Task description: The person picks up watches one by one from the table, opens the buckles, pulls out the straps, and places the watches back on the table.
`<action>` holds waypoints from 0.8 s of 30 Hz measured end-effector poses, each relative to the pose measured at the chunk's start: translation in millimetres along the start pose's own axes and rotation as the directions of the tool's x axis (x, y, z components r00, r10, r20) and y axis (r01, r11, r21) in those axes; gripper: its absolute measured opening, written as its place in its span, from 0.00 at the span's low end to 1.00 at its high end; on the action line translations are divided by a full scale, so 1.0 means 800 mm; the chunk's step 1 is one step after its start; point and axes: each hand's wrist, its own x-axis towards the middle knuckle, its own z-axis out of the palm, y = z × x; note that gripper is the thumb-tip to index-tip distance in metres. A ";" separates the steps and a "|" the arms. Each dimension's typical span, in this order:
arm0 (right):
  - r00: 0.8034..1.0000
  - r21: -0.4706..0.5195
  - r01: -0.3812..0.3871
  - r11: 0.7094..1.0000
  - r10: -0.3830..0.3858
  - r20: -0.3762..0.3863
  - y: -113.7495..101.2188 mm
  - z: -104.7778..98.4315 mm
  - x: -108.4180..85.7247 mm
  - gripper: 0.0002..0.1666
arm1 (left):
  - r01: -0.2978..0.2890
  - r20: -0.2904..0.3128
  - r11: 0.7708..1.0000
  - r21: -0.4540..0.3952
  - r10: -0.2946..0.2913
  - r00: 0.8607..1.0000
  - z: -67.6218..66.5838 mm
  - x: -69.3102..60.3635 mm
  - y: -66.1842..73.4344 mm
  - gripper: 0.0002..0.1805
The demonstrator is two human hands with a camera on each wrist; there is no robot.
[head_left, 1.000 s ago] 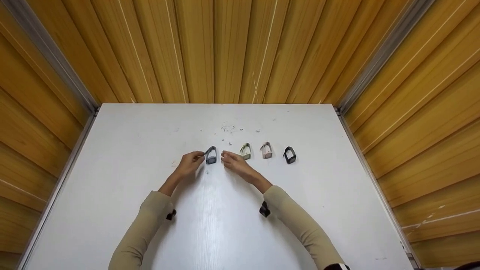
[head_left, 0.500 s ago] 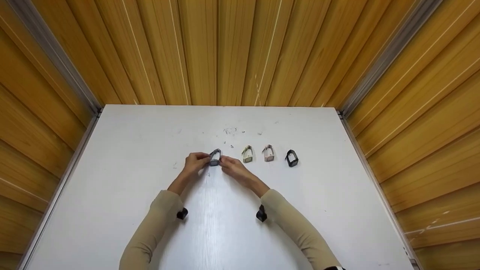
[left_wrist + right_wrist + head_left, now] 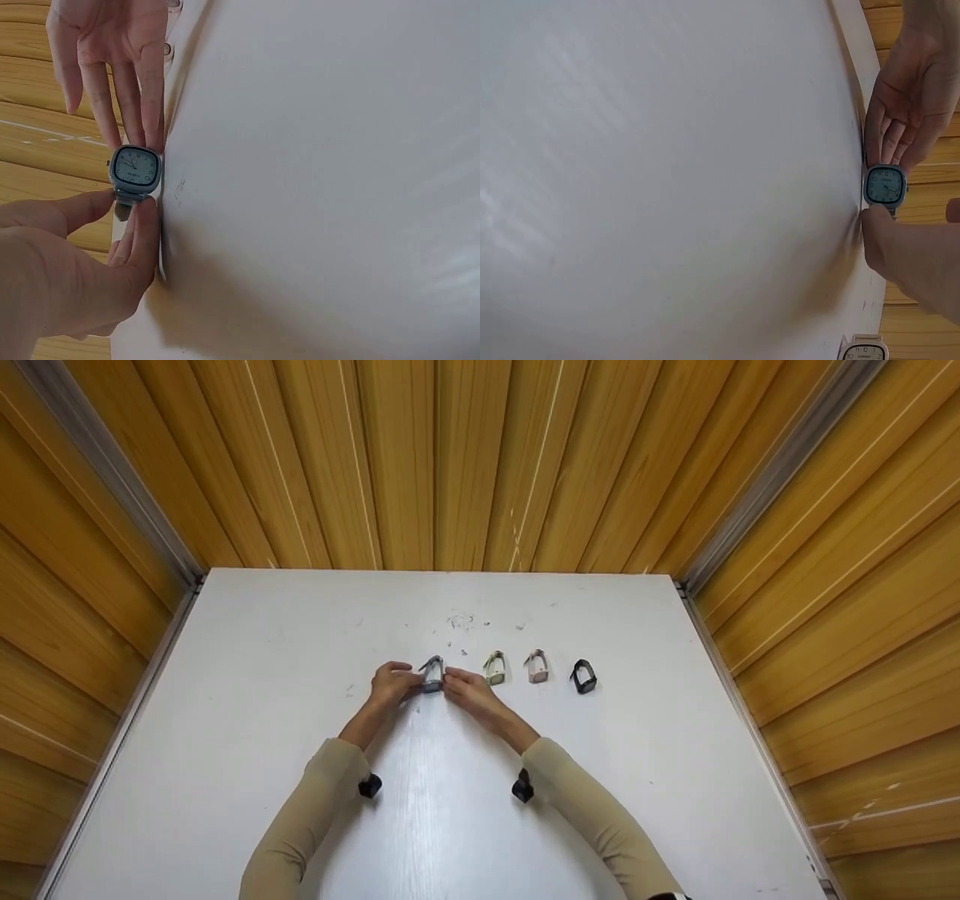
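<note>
A blue-grey wristwatch (image 3: 433, 675) stands on the white table, its squarish dial toward me and its strap looped behind. At the strap on its left side, my left hand (image 3: 392, 684) pinches with thumb and fingers. From the other side, my right hand (image 3: 474, 691) touches the watch with nearly straight fingers, the thumb held apart in the left wrist view. That view shows the watch (image 3: 136, 169) between both sets of fingertips. Right of it stand a pale yellow-green watch (image 3: 496, 668), a pink watch (image 3: 537, 667) and a black watch (image 3: 583, 676).
The white table (image 3: 300, 607) carries small dark marks (image 3: 461, 622) beyond the watches. Wood-patterned panels (image 3: 465, 465) rise behind it and along both sides. A black wrist camera (image 3: 370, 786) hangs under the left sleeve, and another camera (image 3: 523, 787) under the right.
Both hands came in to the blue-grey watch, closing the gap on the right side. The watch moved slightly right and turned a little. The other three watches stay in place.
</note>
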 end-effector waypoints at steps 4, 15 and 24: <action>0.998 0.019 0.019 1.000 -0.018 -0.054 -0.004 0.001 -0.001 0.29 | -0.048 0.034 0.998 -0.031 0.049 0.998 0.000 -0.003 0.006 0.21; 0.967 -0.005 0.190 0.982 -0.188 -0.171 -0.016 -0.002 -0.009 0.25 | -0.202 0.069 0.979 -0.012 0.202 0.977 0.012 -0.013 0.022 0.16; 0.915 -0.111 0.318 0.942 -0.335 -0.226 -0.023 -0.011 -0.018 0.22 | -0.443 0.159 0.893 0.083 0.427 0.890 0.020 -0.022 0.030 0.13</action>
